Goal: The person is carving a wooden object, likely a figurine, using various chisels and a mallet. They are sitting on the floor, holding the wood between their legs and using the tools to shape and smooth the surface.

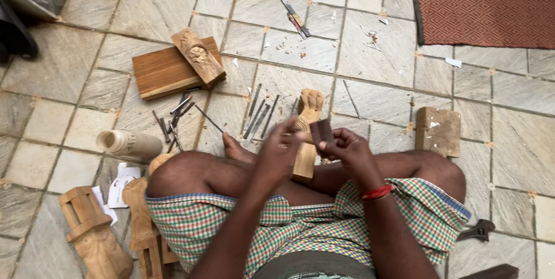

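Person seated cross-legged on stone-tile floor (358, 53), checked cloth over lap.

Right hand (347, 150): fingers closed round a small dark folded piece (322, 131), prob. abrasive sheet, held above the knees at centre. Left hand (278, 153): blurred, raised just left of the dark piece, fingertips at or close to its edge; whether sth. is gripped by it can't be told. Red band (377, 193) seen on right wrist.

Carved wooden piece (307, 134): pale, long, upright-ish between the legs, carved knob at far end, near end hidden behind hands. Contact w/ hands not clear.

Chisels (257, 118) laid on floor just left of the carving; more dark tools (173, 118) scattered further left. Flat plank (167, 71) at far left, w/ a flower-carved block (198, 56) laid across it. Pale turned cylinder (128, 143) lying near left knee. Carved post parts (92, 233) at near left. Wooden block (438, 131) at right, by right knee. Red mat (485, 4) at far right. Shavings strewn over tiles at far centre.
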